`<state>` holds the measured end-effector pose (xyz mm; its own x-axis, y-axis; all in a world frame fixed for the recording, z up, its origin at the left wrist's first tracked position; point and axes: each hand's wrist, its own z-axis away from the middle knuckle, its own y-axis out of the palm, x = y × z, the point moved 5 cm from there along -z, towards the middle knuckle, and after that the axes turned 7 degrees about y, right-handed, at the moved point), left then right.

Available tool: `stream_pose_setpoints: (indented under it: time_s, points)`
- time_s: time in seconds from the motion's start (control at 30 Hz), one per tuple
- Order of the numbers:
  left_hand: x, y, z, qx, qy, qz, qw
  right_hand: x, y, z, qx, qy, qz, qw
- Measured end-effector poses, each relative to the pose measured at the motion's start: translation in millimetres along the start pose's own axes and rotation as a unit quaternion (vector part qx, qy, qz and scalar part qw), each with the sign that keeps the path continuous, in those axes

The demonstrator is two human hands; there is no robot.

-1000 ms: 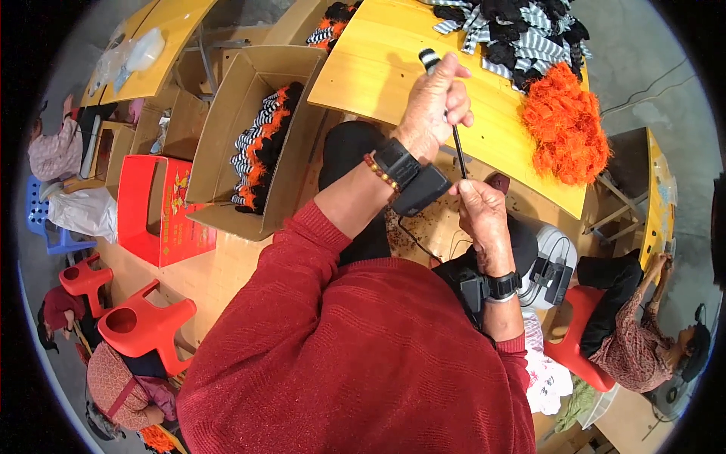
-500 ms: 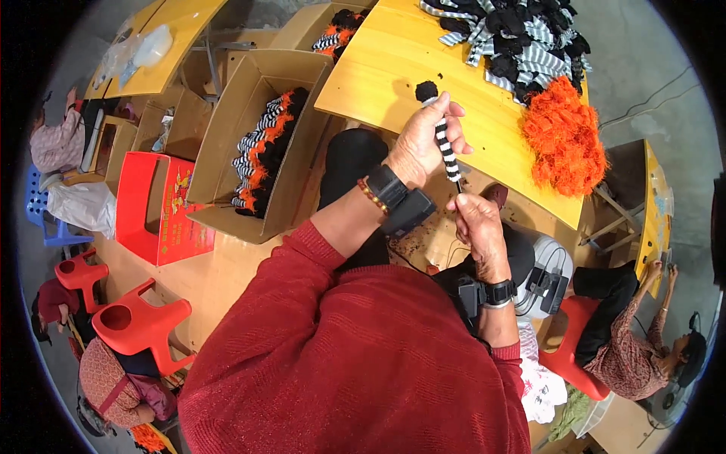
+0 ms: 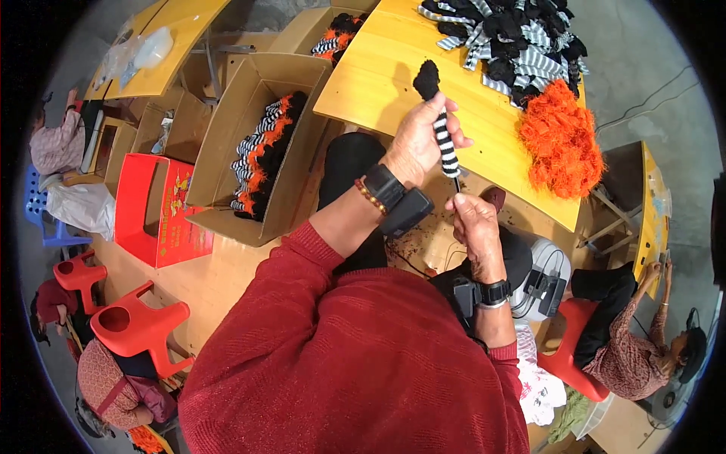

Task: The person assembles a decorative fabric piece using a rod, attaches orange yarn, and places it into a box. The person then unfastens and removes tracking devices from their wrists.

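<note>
head view is showing a slim knitted tube point(image 3: 446, 144) in black and white stripes, capped by a fuzzy black tuft, standing upright over the yellow wooden table point(image 3: 378, 83). the left hand point(image 3: 420, 144) is wrapping closed around its striped shaft. the right hand point(image 3: 475, 227) is pinching the thin dark rod at its lower end. fluffy orange yarn point(image 3: 560, 140) is lying beside striped knit pieces point(image 3: 514, 38); a cardboard box point(image 3: 227, 136) is holding more.

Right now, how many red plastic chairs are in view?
3: two red plastic chairs at lower left, one nearer, one behind; a third at lower right. More may be hidden.
</note>
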<state>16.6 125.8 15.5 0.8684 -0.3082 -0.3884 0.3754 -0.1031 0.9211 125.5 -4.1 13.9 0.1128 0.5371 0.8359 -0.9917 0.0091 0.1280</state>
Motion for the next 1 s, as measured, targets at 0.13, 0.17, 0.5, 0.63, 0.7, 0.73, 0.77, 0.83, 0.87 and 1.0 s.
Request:
stream_pose_setpoints:
  time_s: [0.13, 0.17, 0.5, 0.63, 0.7, 0.73, 0.77, 0.83, 0.87, 1.0]
  points:
    - [-8.3, 11.8, 1.0, -0.001, 0.004, -0.036, 0.999, 10.4, -5.0, -0.8, -0.089, -0.04, 0.155, 0.983]
    - [-5.8, 14.3, 3.7, -0.013, 0.028, -0.043, 0.999, 14.7, 0.0, -5.6, -0.061, -0.069, 0.141, 0.986]
    - [10.7, 13.1, 12.6, 0.048, -0.018, -0.06, 0.997, 11.9, -13.6, -13.4, -0.083, -0.071, 0.095, 0.989]
    - [28.5, 20.3, 27.9, 0.029, -0.041, -0.134, 0.99, 11.8, -1.2, -20.5, -0.131, -0.138, 0.102, 0.976]
    - [34.8, 21.7, 30.0, 0.005, -0.015, -0.055, 0.998, 17.5, 1.0, -21.0, -0.161, -0.205, 0.057, 0.964]
    - [35.0, 20.9, 30.7, 0.022, -0.019, -0.056, 0.998, 16.8, -0.4, -20.1, -0.139, -0.183, 0.032, 0.973]
    - [34.0, 18.8, 29.8, 0.038, -0.023, -0.056, 0.997, 10.4, 2.9, -25.6, -0.136, -0.134, 0.001, 0.982]
    - [24.4, 9.9, 25.8, 0.061, -0.036, -0.101, 0.992, 4.7, -4.4, -18.1, -0.045, -0.019, -0.012, 0.999]
    - [18.7, 5.6, 22.0, 0.047, -0.025, -0.071, 0.996, 6.1, -2.4, -15.5, -0.005, -0.035, -0.015, 0.999]
    - [-4.3, 0.7, 7.4, 0.019, 0.002, -0.009, 1.0, 7.7, -8.2, -7.1, 0.011, -0.037, 0.025, 0.999]
